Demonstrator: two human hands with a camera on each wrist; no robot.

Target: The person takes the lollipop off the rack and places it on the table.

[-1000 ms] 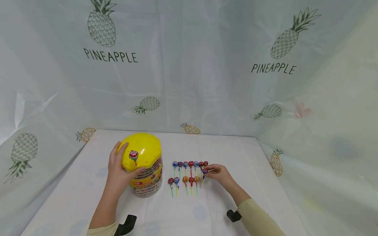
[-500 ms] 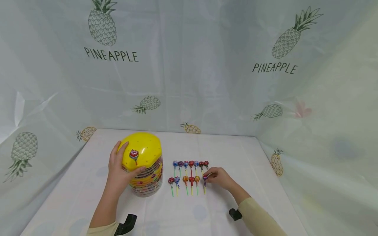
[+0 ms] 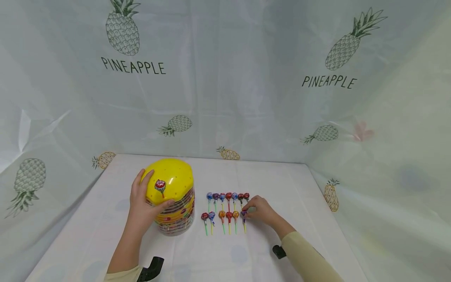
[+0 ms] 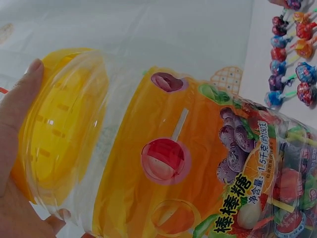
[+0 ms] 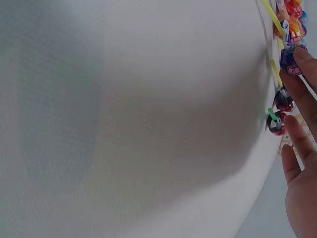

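My left hand (image 3: 141, 205) grips the yellow lid (image 3: 174, 176) of a clear plastic candy jar (image 3: 177, 223), fingers over its left side and thumb across the front. In the left wrist view the jar (image 4: 133, 163) has an orange printed label and wrapped lollipops showing inside. My right hand (image 3: 262, 211) pinches the wrapped head of a purple lollipop (image 3: 244, 214) at the right end of the nearer row. Seen from the right wrist, thumb and index finger hold that purple lollipop (image 5: 290, 60), while the other fingers of the hand (image 5: 304, 183) are spread.
Right of the jar, several lollipops lie in a farther row (image 3: 228, 196) and a nearer row (image 3: 229, 215), sticks pointing toward me. The nearer row has a gap after its second lollipop. A white cloth (image 3: 211, 258) covers the table; a pineapple-print curtain (image 3: 225, 98) hangs behind.
My right hand has brought the purple lollipop down toward me, from between the rows into line with the nearer row. The left hand and jar have stayed put.
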